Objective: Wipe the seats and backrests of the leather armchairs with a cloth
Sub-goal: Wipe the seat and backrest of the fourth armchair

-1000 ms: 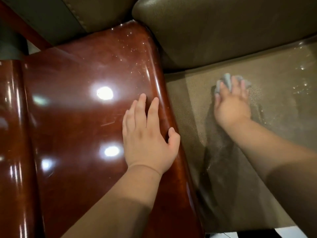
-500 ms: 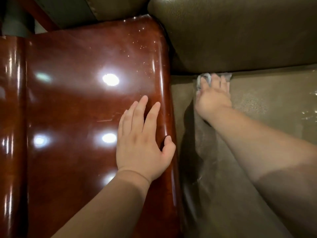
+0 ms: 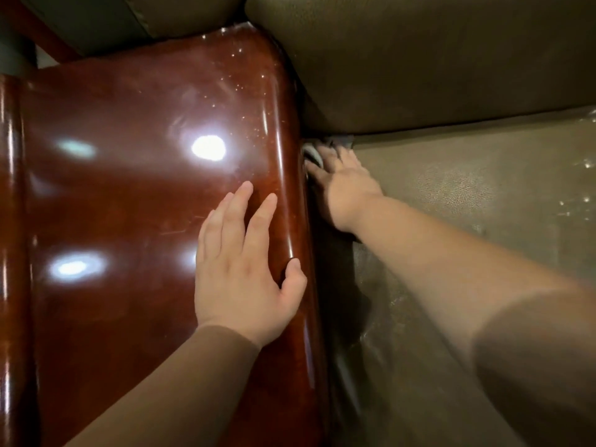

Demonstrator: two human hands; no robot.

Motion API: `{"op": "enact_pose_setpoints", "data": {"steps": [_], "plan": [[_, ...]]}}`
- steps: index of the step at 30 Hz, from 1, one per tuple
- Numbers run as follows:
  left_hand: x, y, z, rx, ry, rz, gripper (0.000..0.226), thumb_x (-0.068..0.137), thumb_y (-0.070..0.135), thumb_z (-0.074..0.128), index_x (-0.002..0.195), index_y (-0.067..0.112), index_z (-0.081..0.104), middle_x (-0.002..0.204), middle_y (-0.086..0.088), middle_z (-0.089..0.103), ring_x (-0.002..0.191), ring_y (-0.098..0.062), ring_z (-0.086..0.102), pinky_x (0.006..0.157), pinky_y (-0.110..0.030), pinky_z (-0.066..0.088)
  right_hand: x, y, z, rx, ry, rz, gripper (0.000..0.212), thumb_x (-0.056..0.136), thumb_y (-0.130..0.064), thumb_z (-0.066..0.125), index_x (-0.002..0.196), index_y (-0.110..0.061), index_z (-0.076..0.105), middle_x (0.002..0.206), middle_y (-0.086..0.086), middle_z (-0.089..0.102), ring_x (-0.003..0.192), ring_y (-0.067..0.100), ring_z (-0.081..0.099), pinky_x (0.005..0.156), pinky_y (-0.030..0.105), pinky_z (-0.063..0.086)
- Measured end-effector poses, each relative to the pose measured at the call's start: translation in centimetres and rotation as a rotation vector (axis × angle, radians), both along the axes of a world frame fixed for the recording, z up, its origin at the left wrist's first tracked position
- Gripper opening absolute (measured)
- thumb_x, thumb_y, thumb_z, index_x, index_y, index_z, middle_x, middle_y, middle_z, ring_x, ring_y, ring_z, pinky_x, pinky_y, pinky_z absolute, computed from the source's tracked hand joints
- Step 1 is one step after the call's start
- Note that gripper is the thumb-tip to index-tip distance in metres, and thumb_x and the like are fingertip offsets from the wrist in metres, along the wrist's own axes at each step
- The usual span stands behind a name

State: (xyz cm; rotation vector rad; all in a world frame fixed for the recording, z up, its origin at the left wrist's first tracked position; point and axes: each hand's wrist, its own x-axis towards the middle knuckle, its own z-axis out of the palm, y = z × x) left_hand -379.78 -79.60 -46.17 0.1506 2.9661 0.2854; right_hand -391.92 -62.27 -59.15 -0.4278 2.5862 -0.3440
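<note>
An olive-brown leather armchair fills the right side, with its seat [image 3: 483, 201] below and its backrest [image 3: 435, 59] above. My right hand [image 3: 345, 185] presses a grey cloth [image 3: 314, 153] into the seat's far left corner, where seat, backrest and armrest meet. Only a small edge of the cloth shows past my fingers. My left hand [image 3: 245, 266] lies flat on the glossy red-brown wooden armrest [image 3: 145, 195], fingers straight, thumb at the armrest's right edge.
Wet streaks and droplets shine on the seat at the right [image 3: 580, 195]. A second glossy wooden armrest [image 3: 9, 253] runs along the left edge. Another olive leather cushion [image 3: 180, 14] shows at the top left.
My right hand has slid the cloth left and back across the seat into the corner by the armrest. My left hand has stayed flat on the armrest.
</note>
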Motion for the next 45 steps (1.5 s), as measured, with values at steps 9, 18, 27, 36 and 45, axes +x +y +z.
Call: {"op": "enact_pose_setpoints", "data": {"steps": [9, 18, 27, 36, 45], "plan": [[-0.1, 0.0, -0.4, 0.042, 0.040, -0.003, 0.081, 0.084, 0.041, 0.064, 0.157, 0.014, 0.042, 0.168, -0.011, 0.028, 0.155, -0.035, 0.027, 0.124, -0.060, 0.027, 6.2, 8.7, 0.2, 0.122, 0.214, -0.028, 0.055, 0.102, -0.042, 0.035, 0.154, -0.023, 0.041, 0.166, 0.013, 0.027, 0.154, 0.038, 0.022, 0.126, 0.052, 0.014], [0.1, 0.0, -0.4, 0.056, 0.049, -0.008, 0.081, 0.085, 0.044, 0.060, 0.158, 0.013, 0.042, 0.168, -0.011, 0.029, 0.154, -0.037, 0.027, 0.126, -0.057, 0.024, 15.2, 3.7, -0.1, -0.105, 0.104, 0.309, 0.055, 0.094, -0.034, 0.060, 0.149, -0.029, 0.054, 0.168, 0.007, 0.030, 0.156, 0.039, 0.020, 0.127, 0.053, 0.016], [0.0, -0.1, -0.5, 0.060, 0.065, -0.006, 0.081, 0.085, 0.046, 0.061, 0.157, 0.016, 0.043, 0.167, -0.011, 0.030, 0.153, -0.036, 0.028, 0.124, -0.059, 0.026, 12.6, 8.0, 0.9, 0.126, 0.159, -0.445, 0.056, 0.104, -0.040, 0.034, 0.157, -0.022, 0.037, 0.171, 0.015, 0.011, 0.158, 0.041, 0.006, 0.128, 0.056, 0.004], [0.2, -0.1, -0.5, 0.040, 0.079, -0.005, 0.079, 0.088, 0.047, 0.059, 0.159, 0.016, 0.042, 0.167, -0.010, 0.031, 0.153, -0.035, 0.029, 0.124, -0.055, 0.027, 15.2, 9.2, -0.3, 0.063, 0.220, 0.070, 0.061, 0.098, -0.048, 0.033, 0.151, -0.023, 0.050, 0.169, 0.011, 0.027, 0.156, 0.035, 0.022, 0.128, 0.052, 0.011], [0.3, 0.3, -0.2, 0.037, 0.087, 0.022, 0.074, 0.090, 0.045, 0.055, 0.158, 0.020, 0.042, 0.168, -0.007, 0.031, 0.153, -0.032, 0.028, 0.127, -0.051, 0.025, 23.4, 5.9, 1.0, -0.046, 0.163, 0.220, 0.053, 0.099, -0.049, 0.040, 0.146, -0.029, 0.057, 0.169, 0.008, 0.027, 0.157, 0.038, 0.020, 0.127, 0.051, 0.014]]}}
